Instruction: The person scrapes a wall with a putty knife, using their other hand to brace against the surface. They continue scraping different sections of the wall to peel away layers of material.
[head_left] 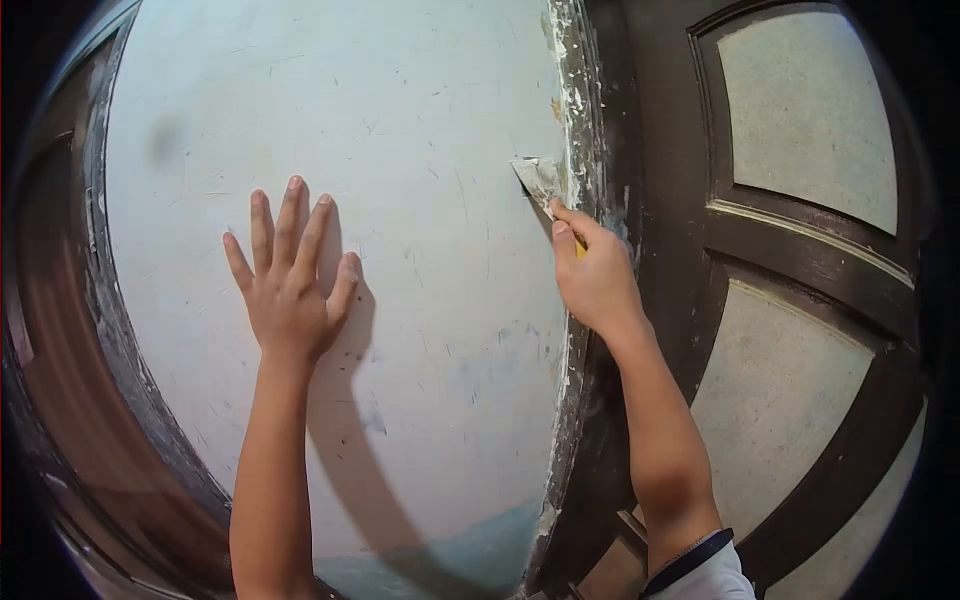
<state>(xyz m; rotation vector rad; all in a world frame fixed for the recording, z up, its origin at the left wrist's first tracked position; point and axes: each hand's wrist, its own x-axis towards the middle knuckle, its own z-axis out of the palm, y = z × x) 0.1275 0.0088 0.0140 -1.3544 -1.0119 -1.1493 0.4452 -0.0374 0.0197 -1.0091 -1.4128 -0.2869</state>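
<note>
My left hand [290,285] lies against the pale, scuffed wall [440,280], fingers spread and nothing in it. Wrapped round the yellow handle of a putty knife [538,178] is my right hand [598,268], close to the wall's right edge. The knife's blade is smeared with whitish material and points up and to the left, at or very near the wall surface. Most of the handle is hidden by my fingers. Along that edge runs a rough strip of chipped white and dark paint [582,110].
A dark brown panelled door [810,270] with pale inset panels stands to the right. On the left, a worn frame [125,350] borders a reddish-brown surface [75,330]. Bluish-green paint [430,555] shows at the wall's bottom.
</note>
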